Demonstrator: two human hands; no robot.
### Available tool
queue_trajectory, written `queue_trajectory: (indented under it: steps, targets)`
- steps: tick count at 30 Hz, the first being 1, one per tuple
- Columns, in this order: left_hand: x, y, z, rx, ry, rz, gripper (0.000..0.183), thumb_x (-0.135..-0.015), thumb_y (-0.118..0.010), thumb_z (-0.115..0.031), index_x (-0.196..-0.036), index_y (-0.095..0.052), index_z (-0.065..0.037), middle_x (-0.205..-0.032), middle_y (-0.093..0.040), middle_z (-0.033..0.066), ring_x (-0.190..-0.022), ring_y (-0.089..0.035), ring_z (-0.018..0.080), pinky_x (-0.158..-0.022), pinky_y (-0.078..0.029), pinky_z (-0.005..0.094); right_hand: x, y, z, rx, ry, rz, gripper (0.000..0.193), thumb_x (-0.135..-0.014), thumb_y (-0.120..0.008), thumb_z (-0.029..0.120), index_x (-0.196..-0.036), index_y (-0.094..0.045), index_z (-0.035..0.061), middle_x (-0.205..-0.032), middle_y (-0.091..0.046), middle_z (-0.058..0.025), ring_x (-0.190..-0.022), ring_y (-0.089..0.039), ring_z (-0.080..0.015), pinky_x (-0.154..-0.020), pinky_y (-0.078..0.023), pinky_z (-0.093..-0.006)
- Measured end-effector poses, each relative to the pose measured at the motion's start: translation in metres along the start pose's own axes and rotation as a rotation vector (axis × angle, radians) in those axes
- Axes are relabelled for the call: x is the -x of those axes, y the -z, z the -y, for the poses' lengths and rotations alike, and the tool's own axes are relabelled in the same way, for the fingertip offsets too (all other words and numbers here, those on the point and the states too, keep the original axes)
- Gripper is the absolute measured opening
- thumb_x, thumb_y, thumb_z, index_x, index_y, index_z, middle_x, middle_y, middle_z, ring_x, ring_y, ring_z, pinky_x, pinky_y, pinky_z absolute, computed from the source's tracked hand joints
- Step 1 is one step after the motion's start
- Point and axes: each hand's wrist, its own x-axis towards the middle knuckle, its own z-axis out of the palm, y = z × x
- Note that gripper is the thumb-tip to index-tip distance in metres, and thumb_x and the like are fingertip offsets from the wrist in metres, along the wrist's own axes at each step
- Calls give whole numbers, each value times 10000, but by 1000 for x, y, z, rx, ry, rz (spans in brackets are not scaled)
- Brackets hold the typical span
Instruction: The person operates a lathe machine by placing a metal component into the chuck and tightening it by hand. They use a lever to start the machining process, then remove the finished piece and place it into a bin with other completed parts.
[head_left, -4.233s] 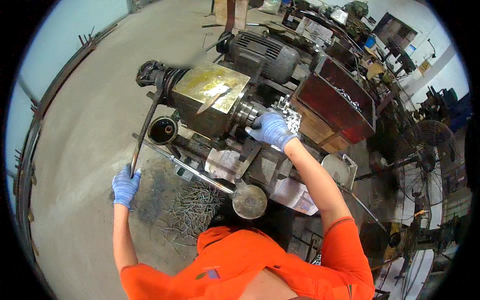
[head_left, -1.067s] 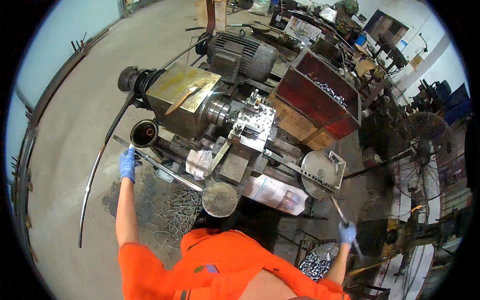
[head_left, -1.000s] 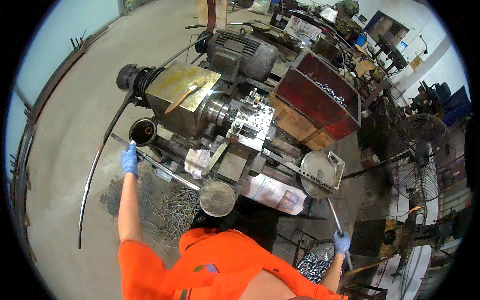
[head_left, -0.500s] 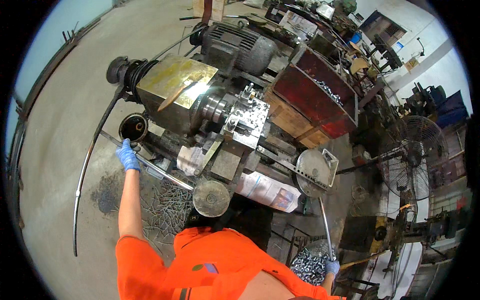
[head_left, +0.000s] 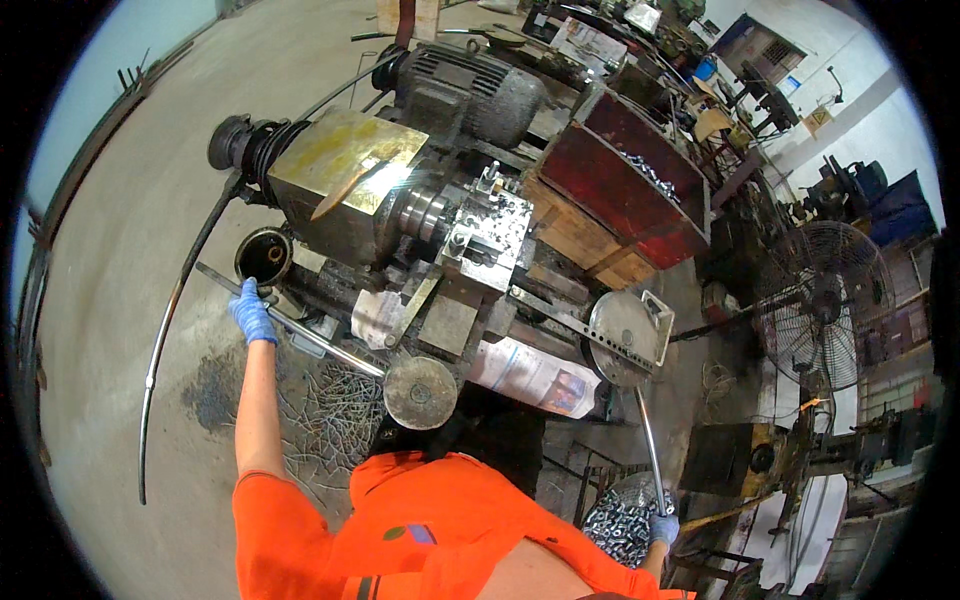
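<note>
My left hand [head_left: 254,312], in a blue glove, is closed around a long metal lever [head_left: 345,356]. That lever runs down to a round metal disc [head_left: 420,393] in front of my body. Low on the right, my right hand [head_left: 663,528], also gloved, is wrapped around the end of another shiny lever [head_left: 651,440], which slopes down from a larger round plate [head_left: 618,335]. Between the two levers stands a greasy lathe-like machine with a spindle chuck [head_left: 423,216] and a metal tool slide [head_left: 490,240]. Small metal parts [head_left: 615,528] are heaped beside my right hand.
A wooden stick [head_left: 345,190] lies on the machine's housing [head_left: 335,150], with an electric motor [head_left: 470,90] behind. A red box [head_left: 625,185] holds metal parts. At the right stands a large fan [head_left: 825,305]. Thin metal scraps [head_left: 335,415] litter the floor, and a long rod [head_left: 165,340] leans at left.
The view has shifted slightly. Both hands keep hold of the same levers, with no clear movement of the machine.
</note>
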Motion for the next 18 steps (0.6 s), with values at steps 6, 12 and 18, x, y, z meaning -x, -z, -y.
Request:
queue_trajectory:
  steps: [6, 12, 18]
  targets:
    - [1, -1, -1, -6, -5, 2, 174, -848, -572, -151, -876, -551, 19, -620, -601, 112, -427, -556, 181, -376, -472, 294, -6, -9, -8, 44, -43, -15, 402, -630, -693, 315, -876, -642, 1, -905, -631, -234, -874, -614, -368, -777, -486, -419]
    - [5, -2, -6, -11, 5, 13, 170, -851, -568, -150, -866, -544, 18, -619, -596, 110, -425, -543, 172, -374, -470, 291, -2, -5, -4, 25, -33, -3, 357, -636, -667, 295, -839, -654, 1, -878, -636, -238, -859, -619, -369, -775, -487, -423]
    - [1, -2, -5, 6, 8, 3, 188, -847, -576, -147, -882, -533, 32, -609, -594, 117, -401, -543, 181, -361, -458, 286, 10, 7, 5, 9, -15, 31, 370, -645, -668, 292, -865, -658, -5, -885, -629, -254, -879, -618, -367, -782, -484, -425]
